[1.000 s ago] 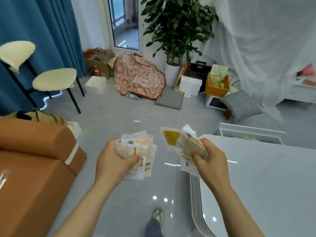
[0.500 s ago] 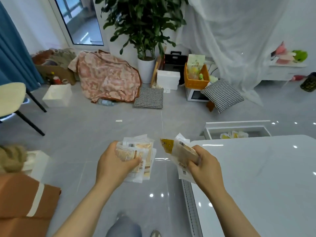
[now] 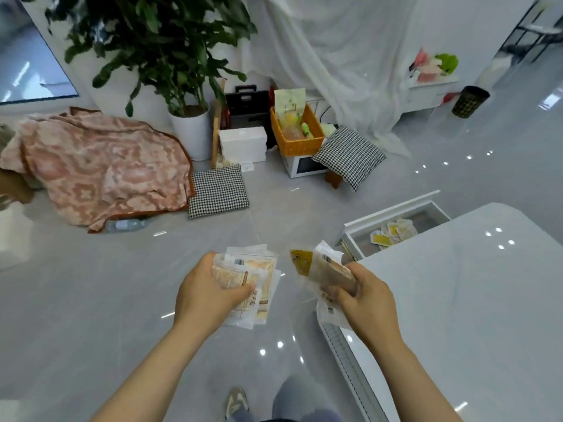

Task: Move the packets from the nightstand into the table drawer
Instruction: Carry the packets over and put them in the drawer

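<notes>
Nearest the camera, a shoe [image 3: 236, 402] stands on the glossy grey floor [image 3: 91, 300] between the person's forearms. Above the floor, the left hand [image 3: 207, 296] grips a fanned stack of packets [image 3: 259, 269], its fingers [image 3: 243, 292] curled round the stack's near edge. The right hand [image 3: 368, 303] is clenched on a second bunch of packets [image 3: 323, 266], held just over the left edge of the white counter [image 3: 472, 300]. Past the counter's far corner, the table drawer [image 3: 393, 212] stands pulled out, with several yellow-and-white loose packets [image 3: 393, 234] lying inside. Farther off on the floor lie a checked cushion [image 3: 217, 190] and a pink blanket [image 3: 100, 169]. Behind them stand a potted plant [image 3: 158, 41] and an orange basket [image 3: 300, 144].
</notes>
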The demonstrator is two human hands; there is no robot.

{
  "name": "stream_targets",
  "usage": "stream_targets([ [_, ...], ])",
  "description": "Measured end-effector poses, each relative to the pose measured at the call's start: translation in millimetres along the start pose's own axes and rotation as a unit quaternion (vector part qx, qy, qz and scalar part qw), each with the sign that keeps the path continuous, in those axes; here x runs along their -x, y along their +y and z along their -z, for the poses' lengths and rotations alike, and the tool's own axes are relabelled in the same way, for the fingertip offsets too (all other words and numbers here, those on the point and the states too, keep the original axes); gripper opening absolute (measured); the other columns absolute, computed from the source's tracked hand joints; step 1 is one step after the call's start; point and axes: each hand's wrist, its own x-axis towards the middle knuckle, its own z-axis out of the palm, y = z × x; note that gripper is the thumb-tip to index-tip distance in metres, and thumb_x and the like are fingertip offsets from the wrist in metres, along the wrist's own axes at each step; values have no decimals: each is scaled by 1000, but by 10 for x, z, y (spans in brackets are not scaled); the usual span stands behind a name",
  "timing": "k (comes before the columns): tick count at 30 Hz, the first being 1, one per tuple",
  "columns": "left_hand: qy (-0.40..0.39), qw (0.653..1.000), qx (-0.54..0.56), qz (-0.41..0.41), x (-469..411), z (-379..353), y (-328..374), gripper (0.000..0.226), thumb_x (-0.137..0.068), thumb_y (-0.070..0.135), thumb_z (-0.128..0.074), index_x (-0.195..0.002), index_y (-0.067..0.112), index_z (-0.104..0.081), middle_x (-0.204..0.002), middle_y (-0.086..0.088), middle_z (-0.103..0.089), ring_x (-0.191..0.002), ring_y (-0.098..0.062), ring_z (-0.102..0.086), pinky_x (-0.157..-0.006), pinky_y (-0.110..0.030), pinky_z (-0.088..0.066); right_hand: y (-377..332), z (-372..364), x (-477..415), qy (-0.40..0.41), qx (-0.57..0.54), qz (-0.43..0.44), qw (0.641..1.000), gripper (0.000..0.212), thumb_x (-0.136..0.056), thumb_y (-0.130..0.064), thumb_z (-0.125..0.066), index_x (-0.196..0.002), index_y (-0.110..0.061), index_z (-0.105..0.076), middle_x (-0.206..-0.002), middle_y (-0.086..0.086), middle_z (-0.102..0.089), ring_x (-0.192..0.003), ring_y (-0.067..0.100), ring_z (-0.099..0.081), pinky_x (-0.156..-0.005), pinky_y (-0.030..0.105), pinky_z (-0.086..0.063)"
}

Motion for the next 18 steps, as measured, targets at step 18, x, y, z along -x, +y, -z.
stream_targets([
  [18,-92,989,-85,-73,-2595,-722,1333,44,-59,31,-83,-93,30,-56,-87,13,-66,-78,-3,-60,-57,-21,-41,137,60,-2353,49,-3,-106,993,40,-76,-10,-60,-68,-43,-38,-60,-15,-47,-58,2,-46,-50,17,-29],
])
